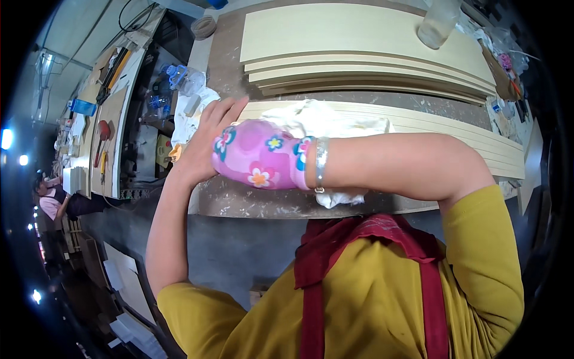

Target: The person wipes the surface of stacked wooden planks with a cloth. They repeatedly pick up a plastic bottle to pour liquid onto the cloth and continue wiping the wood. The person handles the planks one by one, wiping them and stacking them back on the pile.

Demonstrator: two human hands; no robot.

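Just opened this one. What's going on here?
A person at a bench has the right hand, in a pink flowered cover, reached across to the left hand, near the left end of some pale strips. The hands overlap in view, so what either grips, if anything, is hidden. A white cloth shows on both sides of the right forearm. Beyond lie stacked boards.

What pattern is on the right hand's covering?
Pink-purple covering with floral print, clearest in the head view.
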